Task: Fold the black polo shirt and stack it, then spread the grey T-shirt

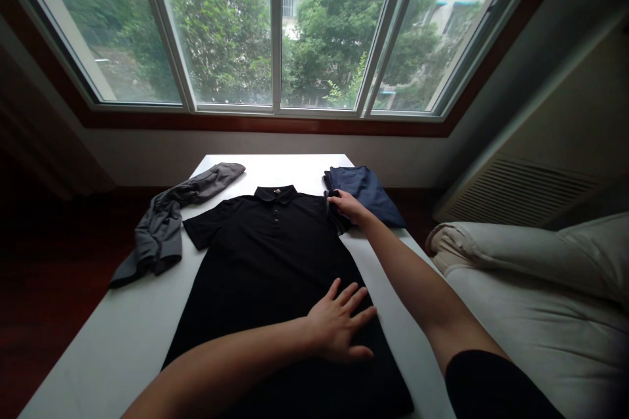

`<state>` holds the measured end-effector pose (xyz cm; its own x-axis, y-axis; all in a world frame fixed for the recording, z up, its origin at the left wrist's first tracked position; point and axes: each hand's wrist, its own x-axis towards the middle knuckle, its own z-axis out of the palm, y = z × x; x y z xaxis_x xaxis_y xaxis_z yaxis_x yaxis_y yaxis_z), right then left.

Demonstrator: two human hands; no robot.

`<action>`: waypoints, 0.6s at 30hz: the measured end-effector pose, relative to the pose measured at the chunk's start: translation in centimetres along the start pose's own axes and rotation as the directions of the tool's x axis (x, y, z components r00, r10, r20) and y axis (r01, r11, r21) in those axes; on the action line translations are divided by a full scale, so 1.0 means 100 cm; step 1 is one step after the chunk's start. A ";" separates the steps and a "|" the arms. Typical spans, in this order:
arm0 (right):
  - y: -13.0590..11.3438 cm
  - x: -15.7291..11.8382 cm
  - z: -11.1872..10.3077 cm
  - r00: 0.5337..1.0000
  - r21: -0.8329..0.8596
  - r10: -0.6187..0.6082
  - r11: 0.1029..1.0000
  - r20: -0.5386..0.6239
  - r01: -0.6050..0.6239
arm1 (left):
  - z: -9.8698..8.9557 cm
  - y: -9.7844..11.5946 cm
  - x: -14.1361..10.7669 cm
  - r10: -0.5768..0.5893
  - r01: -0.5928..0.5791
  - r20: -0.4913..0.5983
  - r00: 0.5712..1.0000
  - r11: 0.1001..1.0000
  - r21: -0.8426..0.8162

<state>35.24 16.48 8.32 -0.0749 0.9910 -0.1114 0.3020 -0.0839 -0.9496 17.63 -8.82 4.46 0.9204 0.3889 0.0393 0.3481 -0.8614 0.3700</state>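
A black polo shirt lies spread on its back on the white table, front and buttons up, its collar toward the window. My left hand rests flat on the lower right part of the shirt, fingers spread. Farther up, my right hand pinches the shirt's right-side sleeve near the shoulder, and part of that sleeve is bunched or folded under the fingers. The opposite sleeve lies stretched out to the left. My left forearm covers part of the shirt's lower half.
A crumpled grey garment lies along the table's left edge and hangs slightly over it. Folded dark blue clothing sits at the back right, right beside my right hand. A pale sofa stands to the right; a window is ahead.
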 end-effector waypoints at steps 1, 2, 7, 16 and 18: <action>0.001 -0.001 0.006 0.999 -0.003 0.001 1.000 0.033 -0.001 | 0.000 0.001 0.001 -0.002 0.002 0.001 1.000 1.000 0.003; 0.003 -0.001 0.013 0.998 -0.015 0.008 1.000 0.070 -0.007 | 0.000 0.001 0.002 -0.002 0.002 0.001 1.000 1.000 0.003; 0.021 0.002 0.049 0.990 -0.338 -0.097 0.932 0.106 0.128 | -0.004 -0.002 -0.012 0.030 -0.030 -0.014 0.999 0.999 -0.018; 0.069 0.003 0.093 0.962 -0.802 -0.254 0.552 0.099 0.228 | -0.007 0.006 -0.038 0.100 -0.100 0.008 0.995 0.995 -0.019; 0.073 0.007 0.091 0.963 -0.810 -0.233 0.534 0.135 0.243 | -0.004 0.007 -0.035 0.107 -0.107 0.008 0.994 0.994 -0.025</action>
<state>28.75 15.60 -1.36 -0.2713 0.9596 0.0748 0.9125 0.2812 -0.2971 14.58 -10.71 4.93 0.9538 0.2920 0.0712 0.2434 -0.8894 0.3869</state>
